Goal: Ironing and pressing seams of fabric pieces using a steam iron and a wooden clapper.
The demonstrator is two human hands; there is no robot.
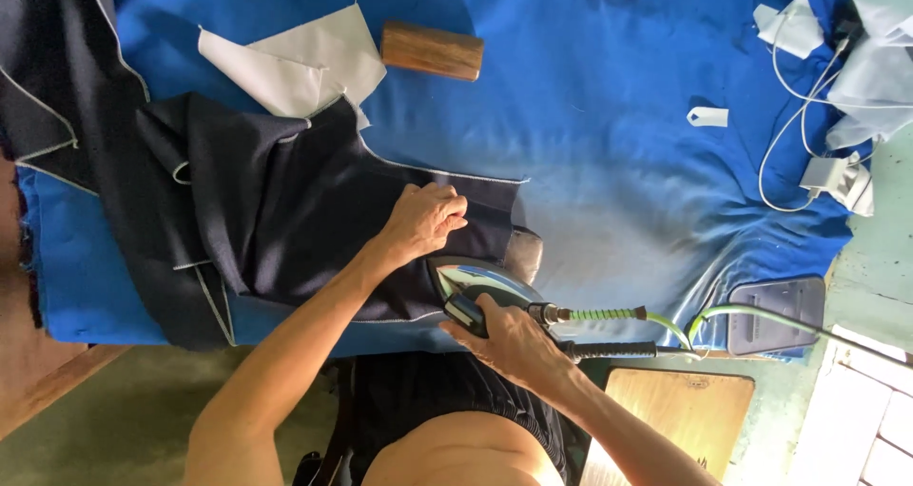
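Observation:
My left hand lies on a dark navy fabric piece with pale stitched edges, fingers curled and pinning it down near its right edge. My right hand grips the handle of a steam iron, which sits on the same fabric just below my left hand. A green-wrapped hose and a black cord run right from the iron. The fabric is spread on a blue padded table cover.
A wooden block and white cloth pieces lie at the far side. A grey iron rest pad sits at the right front edge. A white cable, pale cloths and a small white tag lie at the right. A wooden board is below the table edge.

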